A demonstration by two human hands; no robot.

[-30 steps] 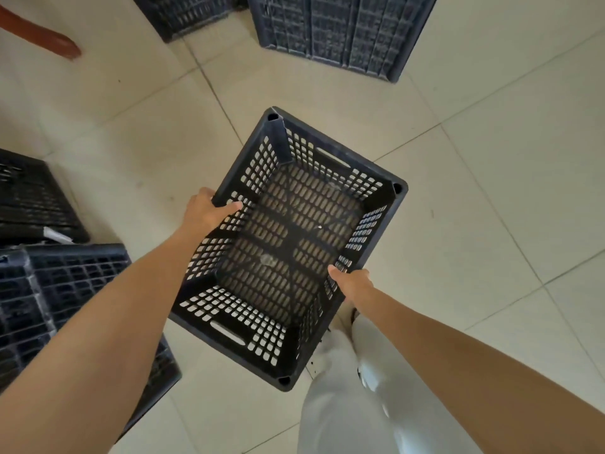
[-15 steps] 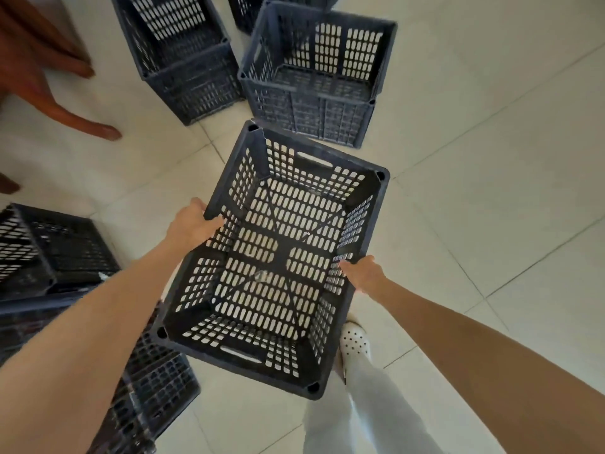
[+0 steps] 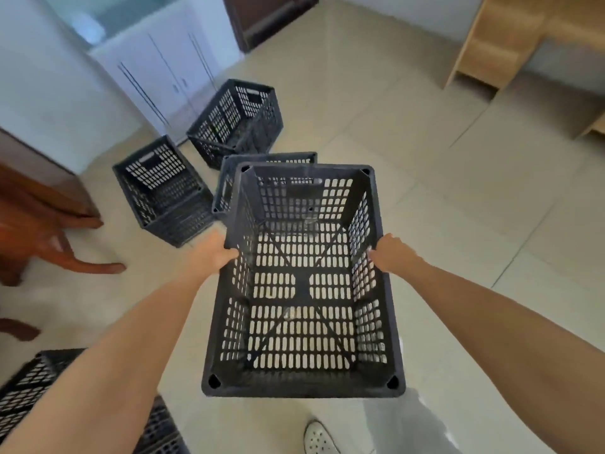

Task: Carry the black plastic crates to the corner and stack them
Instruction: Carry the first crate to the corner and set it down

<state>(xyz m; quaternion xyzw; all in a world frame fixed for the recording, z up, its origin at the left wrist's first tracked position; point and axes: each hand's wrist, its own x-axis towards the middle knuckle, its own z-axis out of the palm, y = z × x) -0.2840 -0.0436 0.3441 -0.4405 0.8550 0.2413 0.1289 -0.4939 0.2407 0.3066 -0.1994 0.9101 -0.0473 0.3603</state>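
I hold an empty black perforated plastic crate (image 3: 302, 389) in the air in front of me, open side up. My left hand (image 3: 211, 253) grips its left long rim and my right hand (image 3: 391, 253) grips its right long rim. Three more black crates stand on the tiled floor ahead: one (image 3: 160, 188) at the left, one (image 3: 239, 122) farther back by a white cabinet, and one (image 3: 226, 188) mostly hidden behind the crate I carry. Another black crate (image 3: 29, 385) sits at the lower left, partly covered by my left arm.
A white cabinet (image 3: 163, 70) stands against the wall at the back left. Dark wooden furniture legs (image 3: 82, 263) reach onto the floor at the left. Light wooden furniture (image 3: 491, 50) stands at the back right. Tiled floor (image 3: 458, 191) stretches to the right.
The view has lifted from the floor toward the room. The carried crate now sits square between my hands instead of turned, and the crates ahead look farther away.
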